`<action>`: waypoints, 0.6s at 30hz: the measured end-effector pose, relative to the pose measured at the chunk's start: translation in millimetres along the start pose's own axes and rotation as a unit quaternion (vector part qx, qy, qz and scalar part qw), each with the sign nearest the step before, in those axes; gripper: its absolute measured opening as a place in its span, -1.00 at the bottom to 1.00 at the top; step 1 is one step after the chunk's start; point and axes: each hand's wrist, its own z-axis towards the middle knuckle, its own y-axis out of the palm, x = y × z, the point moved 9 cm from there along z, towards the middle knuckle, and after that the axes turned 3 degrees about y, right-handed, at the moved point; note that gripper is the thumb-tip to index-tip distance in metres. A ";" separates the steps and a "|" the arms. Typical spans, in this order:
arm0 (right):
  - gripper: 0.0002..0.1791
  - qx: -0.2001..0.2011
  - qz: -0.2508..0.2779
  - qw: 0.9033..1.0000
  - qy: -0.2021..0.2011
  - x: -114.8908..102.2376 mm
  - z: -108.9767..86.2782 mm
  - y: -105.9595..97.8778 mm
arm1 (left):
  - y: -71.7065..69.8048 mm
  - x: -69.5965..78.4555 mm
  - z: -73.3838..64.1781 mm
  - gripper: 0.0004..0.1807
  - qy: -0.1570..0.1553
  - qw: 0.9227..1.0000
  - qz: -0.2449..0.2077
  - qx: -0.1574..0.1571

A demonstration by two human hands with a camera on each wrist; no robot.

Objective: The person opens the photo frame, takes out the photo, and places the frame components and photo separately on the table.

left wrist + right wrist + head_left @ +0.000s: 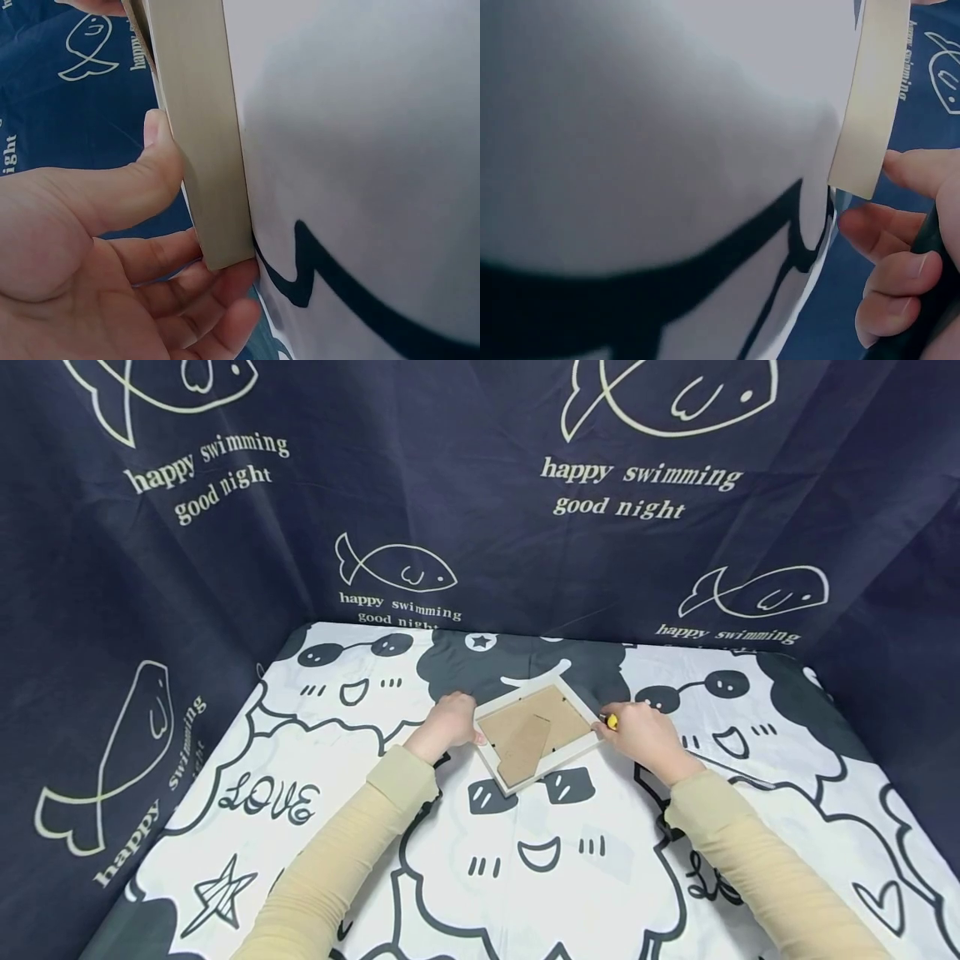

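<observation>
A picture frame [561,757] with a pale wooden border lies face down on the patterned cloth, turned at an angle. Its brown backing board [573,717] and easel stand [527,748] face up, and small dark tabs show along the board's edges. My left hand [450,725] grips the left corner, thumb against the upper edge and fingers round the corner in the left wrist view. At the right corner, my right hand [643,737] has thumb and forefinger beside the border. Its other fingers curl round a black handle [909,341], whose yellow end [612,722] pokes out; the tool's kind is hidden.
The white cloth [330,852] with black cartoon drawings covers the table. Dark blue curtains [495,527] printed with fish and words hang behind it and on both sides.
</observation>
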 end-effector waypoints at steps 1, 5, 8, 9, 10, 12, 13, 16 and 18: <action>-0.67 -0.005 0.003 1.000 0.004 1.4 0.4 1.2 | -0.2 0.1 -0.3 -0.28 -0.001 1.000 0.001 0.000; -0.66 -0.028 0.019 0.999 0.020 6.1 2.9 6.7 | -1.0 0.6 -1.1 -0.28 -0.001 1.000 -0.001 0.000; -0.67 -0.037 0.021 0.999 0.025 8.1 5.2 10.9 | -1.1 0.0 -1.4 -0.28 -0.001 1.000 -0.005 -0.001; -0.67 -0.039 0.022 0.999 0.026 8.4 5.7 12.0 | -1.1 -0.4 -1.6 -0.28 -0.001 1.000 -0.006 -0.001; -0.68 -0.039 0.021 0.999 0.026 8.6 5.8 12.7 | -0.8 -1.0 -1.3 -0.28 -0.001 1.000 -0.006 -0.001; -0.69 -0.038 0.020 0.999 0.026 8.9 5.9 13.8 | -0.3 -1.9 -0.7 -0.29 -0.001 1.000 -0.007 -0.002; -0.70 -0.038 0.021 0.999 0.026 9.0 5.8 14.3 | -0.1 -2.3 -0.5 -0.29 -0.001 1.000 -0.006 -0.002; -0.71 -0.039 0.022 0.999 0.021 8.0 5.2 15.1 | -0.2 -2.5 -0.3 -0.30 0.003 1.000 -0.003 0.000; -0.71 -0.041 0.021 0.999 0.014 7.5 4.8 15.6 | -0.6 -1.6 -1.0 -0.31 0.010 1.000 -0.005 0.003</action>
